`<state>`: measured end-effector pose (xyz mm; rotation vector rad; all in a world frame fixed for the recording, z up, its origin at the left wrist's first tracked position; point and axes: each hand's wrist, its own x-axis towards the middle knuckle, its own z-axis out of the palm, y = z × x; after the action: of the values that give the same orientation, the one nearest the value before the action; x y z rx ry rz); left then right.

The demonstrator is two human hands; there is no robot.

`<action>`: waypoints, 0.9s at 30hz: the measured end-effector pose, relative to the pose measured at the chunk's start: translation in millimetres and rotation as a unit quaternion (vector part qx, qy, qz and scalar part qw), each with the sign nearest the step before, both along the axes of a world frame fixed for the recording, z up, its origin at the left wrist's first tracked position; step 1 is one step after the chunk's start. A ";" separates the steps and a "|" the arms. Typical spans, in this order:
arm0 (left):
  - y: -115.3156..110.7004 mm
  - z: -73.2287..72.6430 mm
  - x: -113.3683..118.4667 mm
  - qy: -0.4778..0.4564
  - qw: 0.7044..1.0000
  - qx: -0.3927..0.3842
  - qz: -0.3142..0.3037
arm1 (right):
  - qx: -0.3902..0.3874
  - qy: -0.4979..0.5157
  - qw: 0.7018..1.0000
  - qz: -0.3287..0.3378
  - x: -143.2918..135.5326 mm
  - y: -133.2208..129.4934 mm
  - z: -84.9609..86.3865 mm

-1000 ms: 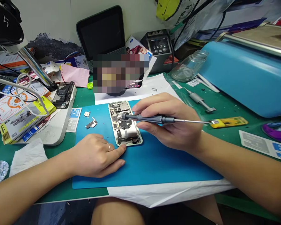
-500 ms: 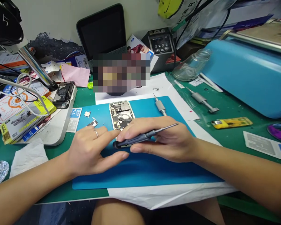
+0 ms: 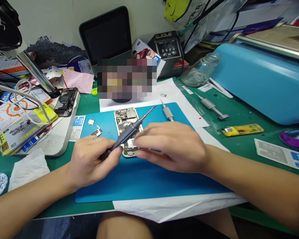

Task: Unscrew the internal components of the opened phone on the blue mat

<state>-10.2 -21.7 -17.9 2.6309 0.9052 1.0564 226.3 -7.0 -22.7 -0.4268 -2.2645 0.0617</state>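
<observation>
My left hand [image 3: 93, 162] is closed around the handle end of a dark grey screwdriver [image 3: 129, 131], whose thin tip points up and to the right. Under the screwdriver lies an opened phone [image 3: 127, 114] with its inner boards and parts exposed, on a blue mat [image 3: 139, 181]. My right hand [image 3: 171, 146] is at the phone's lower right side, fingers bent and apart from the thumb, with nothing visible between them. Whether its fingertips touch the phone I cannot tell. Left of the phone are a small metal part [image 3: 91, 122] and a bracket-like piece [image 3: 97, 131].
A grey screwdriver [image 3: 167, 112] lies beyond my right hand, another [image 3: 210, 104] farther right near a yellow cutter [image 3: 242, 129]. A glass jar [image 3: 201, 69] lies tilted at the back. A second opened phone [image 3: 66, 101] rests on the lamp base [image 3: 62, 146] at left.
The screwdriver has passed from my right hand to my left, its tip now pointing up and away. My right hand's fingers have come off it, and more of the phone shows.
</observation>
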 end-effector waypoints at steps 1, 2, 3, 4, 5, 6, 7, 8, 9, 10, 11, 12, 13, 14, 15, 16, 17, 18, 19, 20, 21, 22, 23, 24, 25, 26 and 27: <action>-0.5 -0.2 0.9 -0.003 1.000 0.000 -0.006 | 0.032 -0.014 0.999 -0.001 -0.8 -1.0 0.3; -1.0 -0.5 1.8 -0.005 1.000 0.006 -0.014 | 0.058 -0.032 0.998 -0.003 -1.7 -2.2 0.6; -1.5 -1.0 2.6 -0.006 1.000 0.016 -0.022 | 0.078 -0.051 0.996 -0.006 -2.7 -3.3 1.1; -1.8 -1.5 3.3 -0.005 0.999 0.025 -0.031 | 0.092 -0.066 0.994 -0.012 -3.6 -4.4 1.6; -2.0 -2.1 3.6 -0.002 0.999 0.033 -0.039 | 0.101 -0.079 0.992 -0.020 -4.4 -5.4 2.1; -2.0 -2.5 3.7 0.004 0.998 0.039 -0.050 | 0.108 -0.087 0.990 -0.028 -5.0 -6.1 2.7; -1.8 -2.9 3.5 0.011 0.997 0.044 -0.065 | 0.117 -0.092 0.988 -0.035 -5.5 -6.8 3.3; -1.3 -3.1 2.9 0.020 0.995 0.050 -0.083 | 0.126 -0.096 0.987 -0.041 -5.9 -7.3 3.8; -0.8 -3.3 2.1 0.032 0.993 0.057 -0.103 | 0.133 -0.099 0.985 -0.045 -6.2 -7.9 4.0; -0.1 -3.4 1.3 0.047 0.990 0.063 -0.120 | 0.142 -0.100 0.984 -0.046 -6.5 -8.4 4.0; 0.6 -3.4 0.4 0.063 0.986 0.068 -0.137 | 0.149 -0.101 0.983 -0.046 -6.8 -9.0 3.6; 1.2 -3.3 -0.4 0.079 0.982 0.071 -0.155 | 0.155 -0.099 0.982 -0.043 -6.9 -9.5 2.9; 1.6 -3.1 -1.0 0.095 0.978 0.073 -0.173 | 0.159 -0.096 0.982 -0.040 -6.9 -9.9 1.9; 1.7 -3.0 -1.4 0.105 0.973 0.075 -0.191 | 0.159 -0.087 0.983 -0.038 -6.6 -10.1 0.8; 1.5 -3.0 -1.4 0.112 0.968 0.079 -0.211 | 0.154 -0.067 0.985 -0.039 -5.9 -10.1 -0.4; 1.1 -3.0 -1.2 0.117 0.963 0.085 -0.228 | 0.144 -0.039 0.988 -0.044 -4.9 -9.7 -1.3; 0.3 -3.1 -0.8 0.123 0.958 0.094 -0.241 | 0.129 -0.010 0.990 -0.052 -3.5 -9.1 -1.9; -0.7 -3.2 -0.4 0.129 0.954 0.104 -0.250 | 0.109 0.027 0.992 -0.064 -1.9 -8.2 -2.1; -1.7 -3.3 0.0 0.135 0.951 0.113 -0.255 | 0.089 0.044 0.992 -0.075 -0.2 -7.1 -1.8; -2.7 -3.4 0.4 0.138 0.948 0.122 -0.258 | 0.072 0.060 0.992 -0.083 1.4 -5.8 -1.4; -3.6 -3.4 0.6 0.140 0.947 0.130 -0.258 | 0.058 0.073 0.992 -0.083 2.6 -4.3 -1.0; -4.2 -3.2 0.7 0.138 0.946 0.136 -0.258 | 0.045 0.087 0.992 -0.079 3.4 -2.7 -0.9; -4.6 -3.0 0.6 0.136 0.946 0.140 -0.259 | 0.026 0.106 0.991 -0.072 3.5 -1.1 -1.2; -4.7 -2.7 0.5 0.134 0.946 0.142 -0.260 | 0.003 0.129 0.990 -0.063 3.0 0.3 -2.1; -4.6 -2.5 0.4 0.134 0.945 0.143 -0.261 | -0.028 0.150 0.987 -0.051 2.0 1.5 -3.5; -4.3 -2.4 0.3 0.134 0.945 0.142 -0.261 | -0.063 0.170 0.983 -0.039 0.4 2.4 -5.3; -3.8 -2.4 0.3 0.135 0.945 0.141 -0.261 | -0.098 0.187 0.977 -0.025 -1.5 3.0 -7.5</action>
<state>-9.9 -25.5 -20.3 3.0413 0.0556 0.7425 224.9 -4.0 -30.3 -0.5281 -1.8815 0.3150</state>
